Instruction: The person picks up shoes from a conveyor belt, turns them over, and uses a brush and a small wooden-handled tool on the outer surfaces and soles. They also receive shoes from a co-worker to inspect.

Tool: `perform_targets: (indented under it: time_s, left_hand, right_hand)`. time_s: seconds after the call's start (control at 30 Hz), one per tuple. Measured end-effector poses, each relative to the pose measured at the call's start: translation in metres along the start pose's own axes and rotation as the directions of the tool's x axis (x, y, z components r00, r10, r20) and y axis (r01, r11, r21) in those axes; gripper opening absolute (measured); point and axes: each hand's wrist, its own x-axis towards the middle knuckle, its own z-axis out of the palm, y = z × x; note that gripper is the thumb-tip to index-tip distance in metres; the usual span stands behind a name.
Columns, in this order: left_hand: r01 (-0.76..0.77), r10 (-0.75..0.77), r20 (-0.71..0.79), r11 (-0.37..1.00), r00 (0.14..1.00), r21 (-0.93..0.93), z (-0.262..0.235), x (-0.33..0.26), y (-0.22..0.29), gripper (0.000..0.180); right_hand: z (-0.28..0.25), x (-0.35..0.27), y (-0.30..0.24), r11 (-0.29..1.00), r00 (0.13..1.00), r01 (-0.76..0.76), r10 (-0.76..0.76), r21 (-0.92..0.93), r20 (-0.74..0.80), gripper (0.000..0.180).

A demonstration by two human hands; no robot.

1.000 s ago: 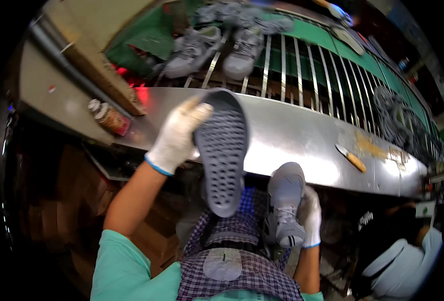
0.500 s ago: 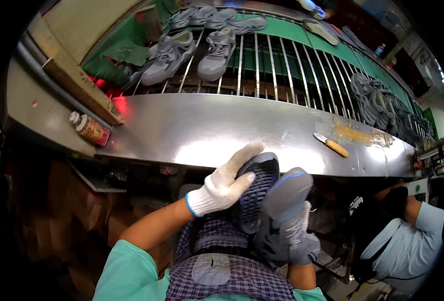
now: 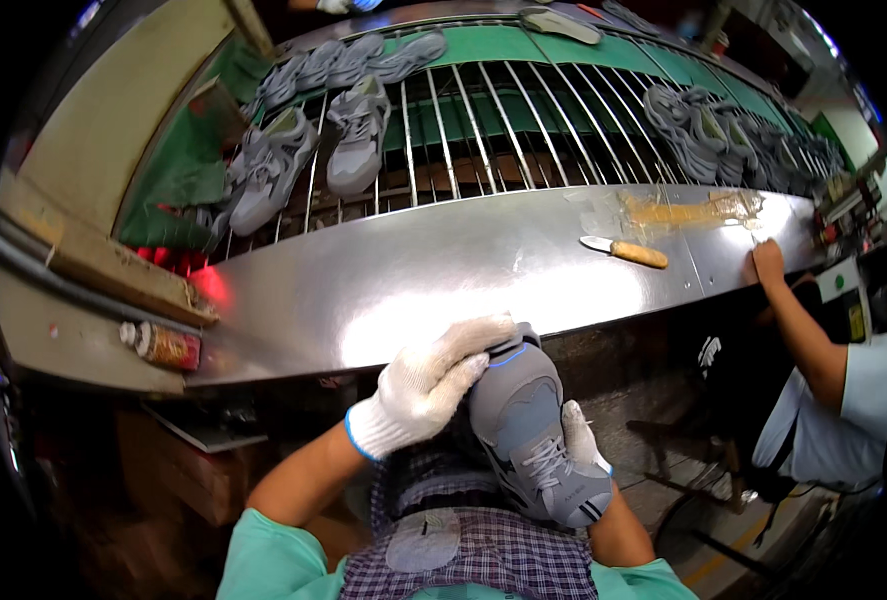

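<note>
Over my lap I hold a grey lace-up shoe upper [image 3: 523,425], its toe pointing away from me toward the metal ledge. Behind the toe, the tip of a dark shoe sole [image 3: 529,334] peeks out; most of it is hidden. My left hand [image 3: 425,382], in a white knit glove with a blue cuff edge, is closed on the toe end, pressing sole and upper together. In a white glove too, my right hand [image 3: 581,436] supports the upper along its right side, fingers mostly hidden beneath. A short knife [image 3: 625,251] with a wooden handle lies on the ledge.
The shiny metal ledge [image 3: 303,285] runs before a roller conveyor [image 3: 503,125] carrying grey shoes [image 3: 357,135]. A bottle [image 3: 161,345] lies at the left. Brown tape [image 3: 688,209] sticks to the ledge. A co-worker's arm [image 3: 801,310] reaches the ledge at right.
The upper has moved left over the sole, which was beside it with its cushioned inner side showing. My hands have come closer together. The view has shifted; the co-worker's arm now reaches the ledge.
</note>
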Motion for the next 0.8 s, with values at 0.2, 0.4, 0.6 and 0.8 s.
perform_targets:
  time_s: [0.2,0.4,0.6,0.8]
  left_hand:
    - [-0.032,0.031,0.031,0.999,0.999,0.036,-0.010,-0.003,-0.003,0.041]
    - [-0.055,0.055,0.006,0.993,0.998,0.106,-0.015,-0.007,0.000,0.040]
    - [-0.123,0.119,0.029,0.961,0.992,0.249,-0.013,-0.005,0.008,0.042]
    - [-0.275,0.245,0.164,0.941,0.956,0.197,-0.009,0.013,0.007,0.050]
  right_hand:
    - [-0.040,0.026,0.018,0.993,0.986,0.077,-0.063,-0.091,0.154,0.064]
    - [-0.029,0.028,0.018,0.982,0.978,0.128,-0.103,-0.136,0.181,0.066]
    - [-0.032,0.031,0.025,0.992,0.989,0.101,-0.091,-0.081,0.120,0.064]
    - [-0.027,0.016,0.019,0.995,0.998,0.042,-0.046,0.094,0.044,0.056]
